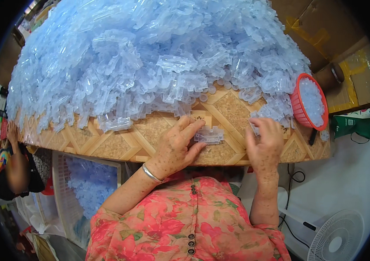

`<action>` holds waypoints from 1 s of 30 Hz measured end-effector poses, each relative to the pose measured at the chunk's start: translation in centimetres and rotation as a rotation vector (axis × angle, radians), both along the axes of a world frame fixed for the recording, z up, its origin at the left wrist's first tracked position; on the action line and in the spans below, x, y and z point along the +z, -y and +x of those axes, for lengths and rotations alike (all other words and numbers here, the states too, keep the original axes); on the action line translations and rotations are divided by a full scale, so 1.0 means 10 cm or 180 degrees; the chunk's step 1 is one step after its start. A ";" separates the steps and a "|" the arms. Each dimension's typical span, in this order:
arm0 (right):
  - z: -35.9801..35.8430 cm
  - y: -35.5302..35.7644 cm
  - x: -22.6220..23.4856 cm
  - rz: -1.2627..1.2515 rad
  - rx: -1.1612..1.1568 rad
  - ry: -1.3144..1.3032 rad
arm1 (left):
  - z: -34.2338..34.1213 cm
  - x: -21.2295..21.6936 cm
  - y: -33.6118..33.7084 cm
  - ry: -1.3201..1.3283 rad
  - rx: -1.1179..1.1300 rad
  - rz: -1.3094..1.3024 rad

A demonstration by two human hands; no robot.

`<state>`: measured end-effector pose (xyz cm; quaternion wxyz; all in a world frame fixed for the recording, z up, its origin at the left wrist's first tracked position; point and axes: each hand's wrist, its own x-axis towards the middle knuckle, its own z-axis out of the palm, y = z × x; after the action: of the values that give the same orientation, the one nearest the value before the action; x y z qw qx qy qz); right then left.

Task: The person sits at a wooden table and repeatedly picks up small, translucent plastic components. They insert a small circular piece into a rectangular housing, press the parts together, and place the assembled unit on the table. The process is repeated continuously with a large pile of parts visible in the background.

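Head view: a clear plastic piece [211,135] on the table [143,134] is flanked by the left hand [174,145], thumb and forefinger parted; the right hand's [265,143] grip cannot be told. Flat steadying is advised.

Pieces [176,63]: glossy, translucent plastic. Tabletop [146,131]: wood-look, matt. Bangle [151,173]: smooth, shiny metal.

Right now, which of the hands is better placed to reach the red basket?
Likely the right hand: it is nearer the red basket. The left hand is farther off, by a clear plastic piece.
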<state>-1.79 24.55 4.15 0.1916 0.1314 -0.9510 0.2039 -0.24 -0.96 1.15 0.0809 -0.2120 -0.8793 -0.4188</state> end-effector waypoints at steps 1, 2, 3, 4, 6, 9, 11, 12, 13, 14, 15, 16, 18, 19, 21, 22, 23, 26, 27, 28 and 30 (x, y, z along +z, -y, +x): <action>0.02 -0.08 -0.01 0.0149 -0.0302 -0.0032 | 0.00 0.00 0.00 0.0003 0.0003 -0.0016; 0.04 -0.13 -0.02 0.0299 -0.0601 -0.0063 | 0.00 0.00 -0.01 0.0006 0.0011 -0.0032; 0.06 -0.17 -0.04 0.0352 -0.0643 -0.0082 | -0.01 0.00 -0.01 -0.0010 0.0016 0.0023; 0.08 -0.21 -0.08 0.0405 -0.0682 -0.0101 | -0.01 0.01 -0.02 -0.0026 0.0025 0.0078; 0.08 -0.26 -0.16 0.0285 -0.0758 -0.0179 | -0.01 0.02 -0.02 0.0043 0.0051 0.0225; 0.06 -0.33 -0.20 -0.0007 -0.0891 -0.0256 | 0.00 0.02 -0.02 0.0068 0.0075 0.0421; 0.04 -0.37 -0.17 0.0105 -0.1005 -0.0176 | -0.01 -0.01 -0.01 -0.0218 0.0063 0.0450; 0.03 -0.39 -0.17 0.0130 -0.0972 -0.0186 | -0.01 -0.01 -0.01 -0.0174 0.0090 0.0436; 0.02 -0.41 -0.17 0.0156 -0.0937 -0.0195 | 0.00 0.00 -0.01 -0.0129 0.0118 0.0423; 0.02 -0.42 -0.17 0.0182 -0.0901 -0.0205 | 0.01 0.00 -0.01 -0.0085 0.0147 0.0409; 0.00 -0.42 -0.17 0.0173 -0.0897 -0.0181 | 0.00 0.00 -0.02 -0.0146 0.0151 0.0393; -0.01 -0.42 -0.17 0.0165 -0.0892 -0.0157 | -0.01 -0.01 -0.02 -0.0206 0.0156 0.0377; -0.03 -0.43 -0.16 0.0173 -0.0864 -0.0084 | -0.01 -0.01 -0.04 -0.0210 0.0157 0.0374; -0.04 -0.44 -0.16 0.0189 -0.0842 -0.0036 | -0.01 -0.01 -0.04 -0.0154 0.0151 0.0386; -0.05 -0.45 -0.15 0.0192 -0.0776 -0.0090 | 0.00 -0.02 -0.03 -0.0121 0.0135 0.0392; -0.06 -0.44 -0.14 0.0178 -0.0731 -0.0192 | 0.00 -0.04 -0.03 -0.0144 0.0124 0.0384; -0.06 -0.44 -0.13 0.0164 -0.0687 -0.0294 | 0.00 -0.06 -0.02 -0.0168 0.0113 0.0376; -0.05 -0.35 -0.07 -0.0363 -0.0344 -0.0703 | 0.00 -0.05 0.00 -0.0257 0.0149 0.0283; -0.01 -0.30 -0.04 -0.0701 -0.0224 -0.0397 | 0.01 -0.06 0.01 -0.0081 0.0177 0.0416; 0.05 -0.25 -0.01 -0.1035 -0.0103 -0.0088 | 0.02 -0.09 0.01 0.0094 0.0204 0.0549; 0.08 -0.16 0.05 -0.1310 0.0262 0.0488 | 0.03 -0.09 0.02 0.0378 0.0239 0.0719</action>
<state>-1.04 26.15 4.68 0.1331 0.1124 -0.8950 0.4107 0.09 -1.12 0.24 0.0678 -0.1433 -0.8370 -0.5237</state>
